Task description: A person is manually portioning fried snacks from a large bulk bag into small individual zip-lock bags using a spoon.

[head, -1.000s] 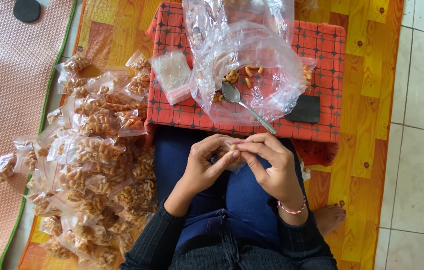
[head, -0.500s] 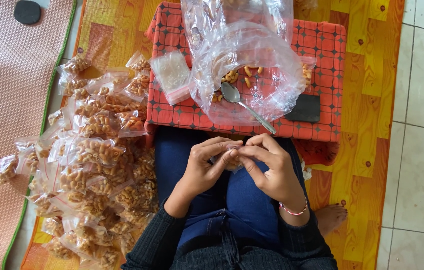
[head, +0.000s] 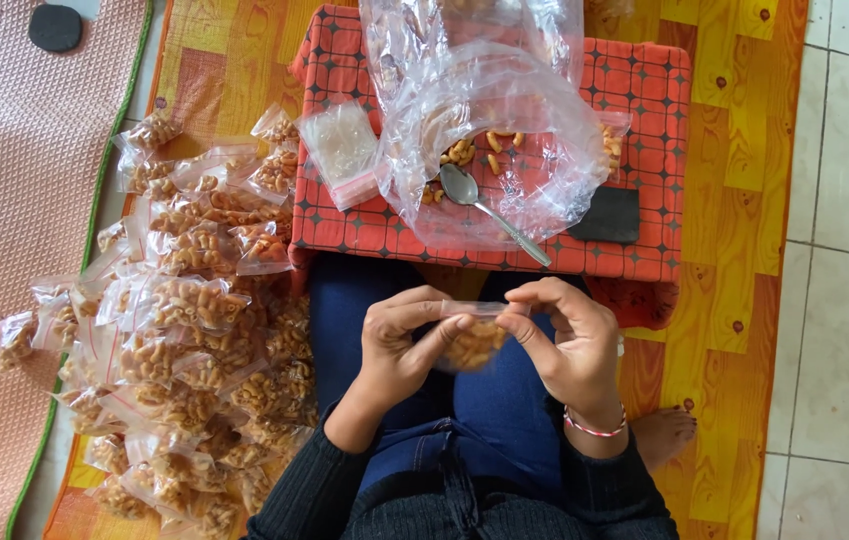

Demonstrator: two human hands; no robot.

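Both hands meet over the lap — left hand (head: 399,345) and right hand (head: 564,345) each pinch one end of the top strip of a small clear pouch of macaroni (head: 474,342), so it hangs level and upright. Filled pouches (head: 184,330) lie heaped to the left; ahead, a spoon (head: 489,208) rests in the big open plastic bag (head: 504,130) on the red-checked low table (head: 644,90).

Left blocked: pile of filled snack bags (head: 179,320) crowds the thigh. Far side: low red table (head: 644,240) carries a big open plastic bag (head: 504,140), spoon (head: 489,210) and black block (head: 609,217) (edge-close). Right, the yellow mat (head: 734,330) gives open passage.
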